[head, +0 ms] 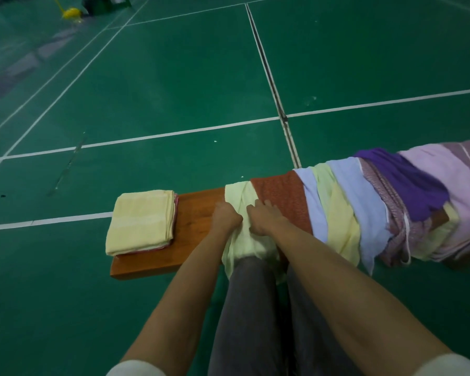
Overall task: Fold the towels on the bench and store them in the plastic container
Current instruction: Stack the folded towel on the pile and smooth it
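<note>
A wooden bench [193,213] runs left to right in front of me. A pale green towel [238,195] hangs across its middle, draping toward my knees. My left hand [224,215] is closed on the towel's left edge. My right hand [263,217] grips the cloth beside it, fingers curled into the fabric. On the bench's left end lies a stack of folded towels [141,221], a yellow one on top with a pink edge showing beneath. Several unfolded towels cover the bench to the right: a rust-red towel [282,196], a light blue one, a yellow one and a purple towel [402,180]. No plastic container is in view.
The bench stands on a green sports court floor [174,90] with white lines. A yellow object [71,13] and a dark green box [106,5] sit far off at the top left. My grey-trousered legs [255,308] press against the bench's near side.
</note>
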